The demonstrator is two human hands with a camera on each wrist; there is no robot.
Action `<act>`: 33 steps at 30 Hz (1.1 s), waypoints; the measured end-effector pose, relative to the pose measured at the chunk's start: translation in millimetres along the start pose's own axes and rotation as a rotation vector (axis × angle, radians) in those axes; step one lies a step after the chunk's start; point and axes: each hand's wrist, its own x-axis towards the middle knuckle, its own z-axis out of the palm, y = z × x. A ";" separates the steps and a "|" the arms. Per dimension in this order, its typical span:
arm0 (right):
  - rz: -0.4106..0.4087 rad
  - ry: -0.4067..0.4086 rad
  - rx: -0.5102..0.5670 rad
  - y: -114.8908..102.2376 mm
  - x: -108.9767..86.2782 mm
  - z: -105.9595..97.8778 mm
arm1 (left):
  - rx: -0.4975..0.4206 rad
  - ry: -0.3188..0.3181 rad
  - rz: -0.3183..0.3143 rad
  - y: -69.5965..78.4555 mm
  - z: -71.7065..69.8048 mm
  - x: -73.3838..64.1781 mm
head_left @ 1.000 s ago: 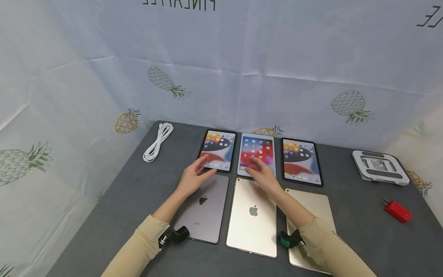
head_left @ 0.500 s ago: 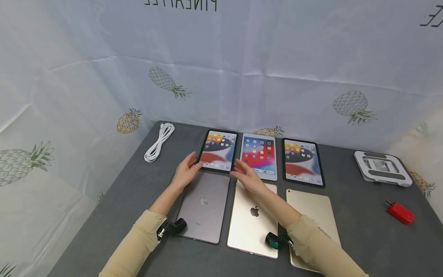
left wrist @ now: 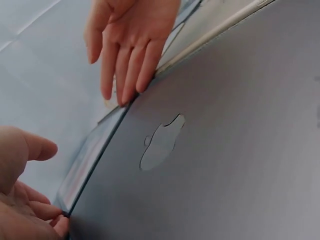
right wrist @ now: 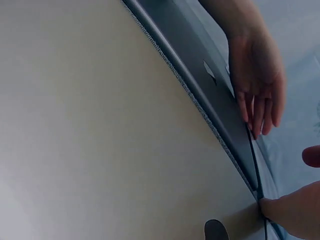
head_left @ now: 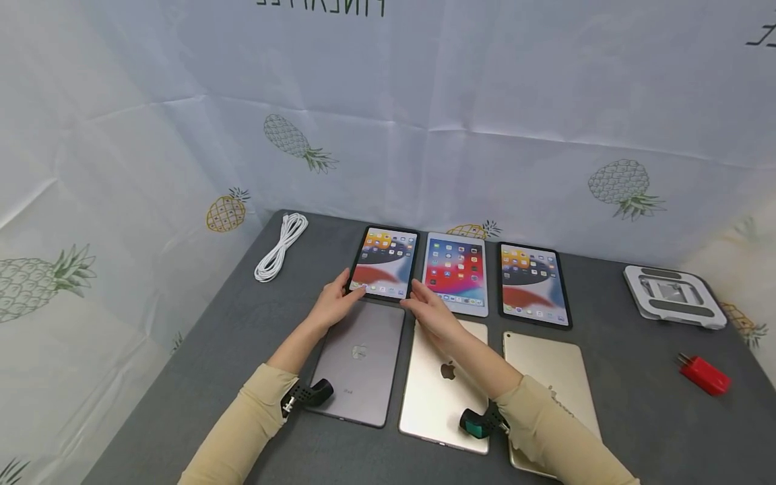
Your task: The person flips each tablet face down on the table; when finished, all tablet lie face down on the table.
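Observation:
A black-framed tablet lies screen up at the back left, its display lit. My left hand is at its lower left corner, fingertips along the side edge and thumb apart over the front. Facing it, my right hand has nearly straight fingers at the lower right corner. The left wrist view shows the left fingers right at the tablet's edge, palms turned toward each other. Below the left hand is a grey tablet, back up. Under the right forearm lies a gold tablet, also back up.
Beside the black-framed tablet lie a white-framed tablet and another black-framed one. A second gold tablet is partly under the right sleeve. A white cable is at left; a folded stand and red charger at right.
My right hand has moved left from over the white-framed tablet to the left tablet's lower right corner. The left hand has drawn in to its lower left corner.

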 end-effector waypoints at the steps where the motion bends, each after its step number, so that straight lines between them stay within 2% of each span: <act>1: 0.003 0.005 0.006 0.2 0.0 -0.2 | -0.011 0.008 -0.002 0.7 1.1 0.1; 5: 0.028 0.022 0.076 0.5 1.2 -2.3 | -0.087 0.054 -0.043 3.9 4.8 1.1; 10: 0.063 0.041 0.170 -2.4 3.6 -2.5 | -0.264 0.112 -0.104 7.0 7.0 5.2; 15: 0.066 0.043 0.181 -4.8 4.5 -3.2 | -0.414 0.142 -0.144 10.0 4.9 9.4; 21: 0.052 0.041 0.198 -3.8 4.6 -4.1 | -0.586 0.195 -0.146 12.3 2.2 11.7; 25: 0.057 0.042 0.210 -3.6 4.2 -3.4 | -0.710 0.228 -0.105 13.6 1.7 11.8; 28: 0.056 0.030 0.204 -3.6 3.4 -2.9 | -0.695 0.262 -0.061 17.1 3.7 10.8; 33: 0.047 0.012 0.196 -2.5 3.3 -2.5 | -0.561 0.345 -0.011 22.3 9.4 9.9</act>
